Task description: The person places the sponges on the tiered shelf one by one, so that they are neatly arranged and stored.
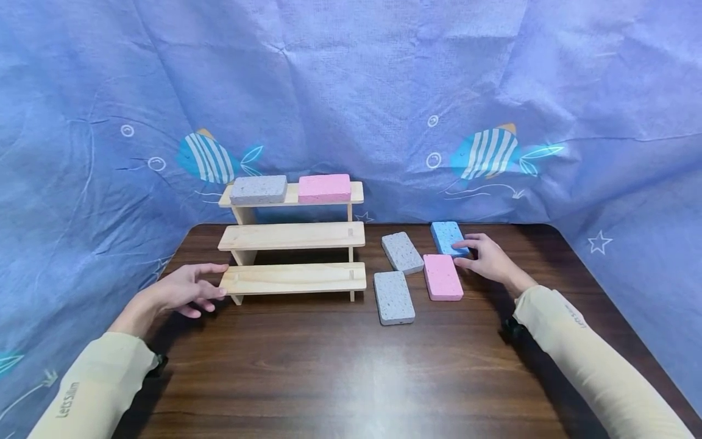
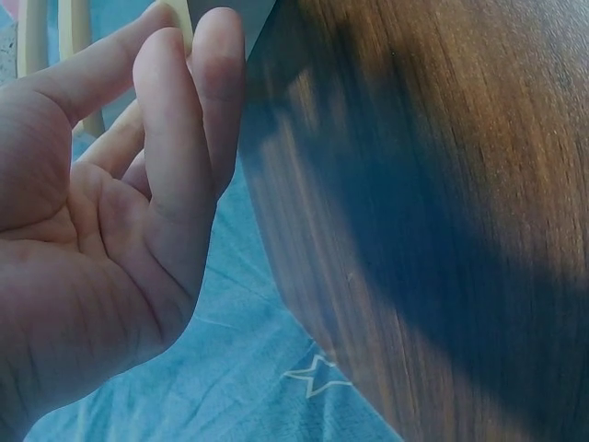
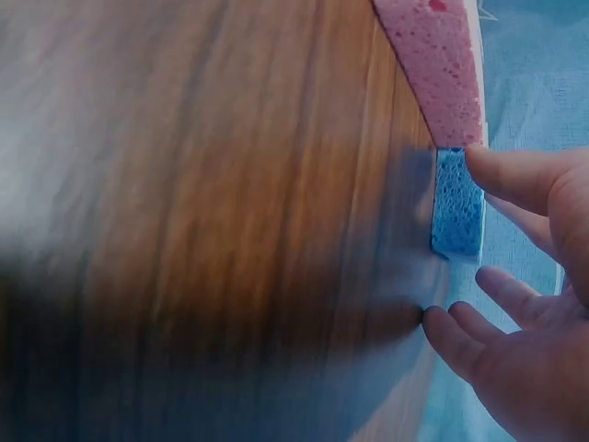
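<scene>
A three-tier wooden stand [image 1: 293, 277] stands left of the table's middle, a grey sponge [image 1: 259, 189] and a pink sponge [image 1: 325, 188] on its top tier. At the left end of its lowest tier, my left hand [image 1: 178, 289] pinches the board's tip [image 2: 187, 18] between thumb and fingertips. A blue sponge [image 1: 445, 236] lies flat at the back right. My right hand [image 1: 488, 261] reaches over its near right corner, index finger on top and thumb close against its edge [image 3: 457, 198]; the other fingers are spread and relaxed.
Beside the blue sponge on the dark wooden table [image 1: 318, 366] lie a second pink sponge [image 1: 442, 278] and two grey sponges, one farther back [image 1: 403, 252] and one nearer [image 1: 393, 299]. A blue cloth [image 1: 351, 91] with fish prints hangs behind.
</scene>
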`<state>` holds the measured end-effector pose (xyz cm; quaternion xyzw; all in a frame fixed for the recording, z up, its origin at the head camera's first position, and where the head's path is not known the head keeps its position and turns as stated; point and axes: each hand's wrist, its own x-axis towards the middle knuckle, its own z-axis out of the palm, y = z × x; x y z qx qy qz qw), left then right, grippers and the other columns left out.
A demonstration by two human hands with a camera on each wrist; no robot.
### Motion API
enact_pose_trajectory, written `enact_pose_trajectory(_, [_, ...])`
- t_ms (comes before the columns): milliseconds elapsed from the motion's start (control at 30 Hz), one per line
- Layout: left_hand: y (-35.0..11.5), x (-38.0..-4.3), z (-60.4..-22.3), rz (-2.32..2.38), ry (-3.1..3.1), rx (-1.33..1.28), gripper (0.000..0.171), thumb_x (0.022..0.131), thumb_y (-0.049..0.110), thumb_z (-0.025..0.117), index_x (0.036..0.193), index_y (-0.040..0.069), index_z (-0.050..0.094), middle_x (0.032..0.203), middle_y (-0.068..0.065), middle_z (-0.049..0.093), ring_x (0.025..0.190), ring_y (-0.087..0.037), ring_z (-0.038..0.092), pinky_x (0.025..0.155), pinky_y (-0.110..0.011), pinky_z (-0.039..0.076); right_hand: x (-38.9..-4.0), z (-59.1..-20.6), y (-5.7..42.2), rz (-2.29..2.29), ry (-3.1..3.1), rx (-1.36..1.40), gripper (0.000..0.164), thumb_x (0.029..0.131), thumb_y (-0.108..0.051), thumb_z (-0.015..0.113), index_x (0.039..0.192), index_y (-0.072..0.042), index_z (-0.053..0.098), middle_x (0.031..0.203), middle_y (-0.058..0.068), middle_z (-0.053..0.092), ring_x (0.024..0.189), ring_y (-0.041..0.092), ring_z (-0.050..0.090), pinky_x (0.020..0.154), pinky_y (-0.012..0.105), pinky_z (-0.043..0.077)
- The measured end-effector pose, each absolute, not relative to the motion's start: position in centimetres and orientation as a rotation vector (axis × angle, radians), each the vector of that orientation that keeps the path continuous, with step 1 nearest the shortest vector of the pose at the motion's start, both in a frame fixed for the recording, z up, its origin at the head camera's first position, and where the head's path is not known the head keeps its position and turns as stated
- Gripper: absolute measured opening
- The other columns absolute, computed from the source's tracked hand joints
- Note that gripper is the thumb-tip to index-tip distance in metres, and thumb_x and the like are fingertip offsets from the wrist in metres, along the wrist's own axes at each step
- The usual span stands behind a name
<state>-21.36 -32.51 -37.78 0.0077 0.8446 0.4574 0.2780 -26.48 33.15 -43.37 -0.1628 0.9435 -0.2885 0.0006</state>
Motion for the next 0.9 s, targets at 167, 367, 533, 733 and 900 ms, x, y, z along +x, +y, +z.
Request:
enact_pose_trajectory(167, [-32.5,-21.3,-37.7,1.224,2.27,0.009,0.078,0.097,0.016,0.069,0.159,0.003,0.024,0.109,-0.017,0.072,0.078,-0.021,0.069,0.057,-0.033,0.057,-26.1,-43.3,33.5,-0.85,3.002,-0.497,0.039,0.092,-0.019,0.077,0.124,0.001,0.07,0.141,0.039,0.044,0.134,0.053,0.036,0.107,0.069,0.029])
enact_pose_trajectory(367, [-32.3,-21.3,-37.6,1.239,2.258,-0.013,0.077,0.098,0.016,0.068,0.16,0.003,0.023,0.108,-0.016,0.073,0.076,-0.021,0.069,0.056,-0.032,0.057,-25.8,-43.2,34.3,-0.781,3.093,-0.392,0.045,0.085,-0.027,0.085,0.117,0.001,0.072,0.13,0.034,0.057,0.128,0.049,0.041,0.105,0.068,0.027])
enact_pose_trajectory(533, [-32.4,-21.3,-37.7,1.253,2.243,-0.008,0.077,0.098,0.015,0.067,0.16,0.002,0.022,0.106,-0.013,0.074,0.076,-0.02,0.069,0.056,-0.033,0.057,-25.6,-43.1,34.9,-0.736,3.124,-0.287,0.056,0.082,-0.033,0.087,0.118,0.005,0.069,0.125,0.033,0.061,0.121,0.048,0.048,0.101,0.066,0.033])
enact_pose_trajectory(733, [-32.5,-21.3,-37.7,1.253,2.246,-0.003,0.077,0.099,0.016,0.067,0.16,0.003,0.022,0.109,-0.014,0.073,0.077,-0.021,0.069,0.056,-0.033,0.057,-25.5,-43.3,35.2,-0.763,3.121,-0.201,0.062,0.08,-0.041,0.087,0.114,0.006,0.066,0.119,0.032,0.062,0.106,0.044,0.056,0.091,0.06,0.042])
enact_pose_trajectory(900, [-32.4,-21.3,-37.7,1.241,2.254,-0.008,0.077,0.099,0.015,0.067,0.16,0.003,0.022,0.111,-0.015,0.072,0.077,-0.02,0.069,0.056,-0.033,0.057,-25.4,-43.5,35.1,-0.763,3.11,-0.131,0.064,0.08,-0.044,0.086,0.114,0.005,0.062,0.118,0.033,0.061,0.103,0.044,0.055,0.089,0.06,0.043])
